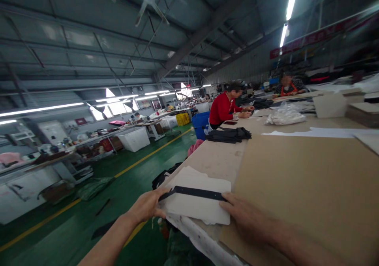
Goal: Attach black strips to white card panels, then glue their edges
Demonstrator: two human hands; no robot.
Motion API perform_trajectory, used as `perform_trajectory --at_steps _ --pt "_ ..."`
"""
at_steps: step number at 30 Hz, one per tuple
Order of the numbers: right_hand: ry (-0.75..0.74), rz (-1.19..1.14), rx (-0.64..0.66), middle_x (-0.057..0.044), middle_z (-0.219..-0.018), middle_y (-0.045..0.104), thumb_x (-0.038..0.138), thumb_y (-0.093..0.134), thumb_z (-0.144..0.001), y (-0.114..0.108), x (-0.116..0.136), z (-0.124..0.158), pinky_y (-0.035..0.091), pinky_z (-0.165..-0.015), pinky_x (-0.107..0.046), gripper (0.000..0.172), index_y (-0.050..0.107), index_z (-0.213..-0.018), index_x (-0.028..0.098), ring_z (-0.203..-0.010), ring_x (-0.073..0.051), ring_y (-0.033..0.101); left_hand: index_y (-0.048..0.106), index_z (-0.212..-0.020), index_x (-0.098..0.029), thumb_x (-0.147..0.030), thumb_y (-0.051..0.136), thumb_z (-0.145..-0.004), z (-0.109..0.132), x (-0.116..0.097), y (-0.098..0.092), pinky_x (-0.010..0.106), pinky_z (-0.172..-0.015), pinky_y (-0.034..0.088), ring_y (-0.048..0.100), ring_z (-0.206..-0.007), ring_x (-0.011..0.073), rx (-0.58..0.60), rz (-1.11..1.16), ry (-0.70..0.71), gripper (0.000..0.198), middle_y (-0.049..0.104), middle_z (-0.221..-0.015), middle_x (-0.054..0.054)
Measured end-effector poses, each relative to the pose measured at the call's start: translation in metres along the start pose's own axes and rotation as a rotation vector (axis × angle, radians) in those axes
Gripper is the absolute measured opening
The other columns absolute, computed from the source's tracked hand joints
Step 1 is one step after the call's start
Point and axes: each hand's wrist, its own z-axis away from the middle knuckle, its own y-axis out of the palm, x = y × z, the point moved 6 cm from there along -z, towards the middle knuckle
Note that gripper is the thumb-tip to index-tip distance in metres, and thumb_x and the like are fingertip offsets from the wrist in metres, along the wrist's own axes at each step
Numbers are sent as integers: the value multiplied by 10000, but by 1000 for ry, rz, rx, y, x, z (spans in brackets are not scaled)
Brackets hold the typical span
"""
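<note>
A black strip [198,193] lies across a pale, flat sheet or board [195,210] at the near corner of the worktable. The strip is bent near its left end. My left hand [148,206] grips that end at the table's edge, its thumb lower than the fingers. On the other side, my right hand [247,218] has its fingertips closed at the strip's right end, over the sheet's right edge. More pale sheets [191,175] show just behind the strip, with uneven edges.
A large brown board [304,179] covers much of the table to the right. Black pieces [229,134] are piled farther back, near a person in red [220,110] leaning over the table. Clear plastic bags [286,115] lie beyond. Green floor [139,165] runs along the left.
</note>
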Motion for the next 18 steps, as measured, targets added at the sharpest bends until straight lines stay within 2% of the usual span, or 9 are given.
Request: perform_trajectory --at_steps 2,4,6,8,12,18 --pt "45 -66 12 -192 -1571 334 28 442 -827 -1 -10 3 271 -1203 -460 661 428 -1486 75 -1456 -292 308 421 -1459 -247 -563 817 -655 9 8 9 396 -1148 397 488 -1361 289 -1 18 -37 950 486 -1507 77" --pt "83 -136 -6 -191 -1582 312 162 486 -876 -6 -16 4 226 -1221 -446 633 408 -1497 59 -1469 -282 278 384 -1482 -240 -626 794 -658 13 10 20 393 -1187 343 419 -1414 282 -6 32 -61 998 409 -1558 85" --pt "111 -193 5 -184 -1607 253 338 569 -873 -7 -17 3 197 -1228 -452 725 375 -1517 69 -1487 -298 221 372 -1489 -248 -638 776 -676 12 8 29 408 -1210 304 369 -1445 280 -13 41 -79 988 360 -1583 86" --pt "128 -224 34 -176 -1626 195 434 638 -826 -5 -15 3 178 -1228 -472 836 351 -1532 90 -1500 -318 162 368 -1490 -264 -591 771 -707 7 6 35 421 -1215 295 351 -1454 275 -26 48 -91 939 339 -1594 81" --pt "144 -228 40 -183 -1630 168 431 661 -808 -2 -11 3 180 -1226 -483 851 360 -1526 86 -1503 -338 130 419 -1459 -281 -511 780 -724 -3 4 37 411 -1206 313 382 -1439 262 -33 63 -90 850 377 -1576 74" --pt "172 -252 39 -189 -1628 168 416 676 -797 -2 -12 5 186 -1223 -486 855 365 -1524 90 -1499 -342 147 447 -1440 -281 -501 798 -702 -7 7 39 407 -1204 315 404 -1425 265 -18 59 -84 847 410 -1559 72"
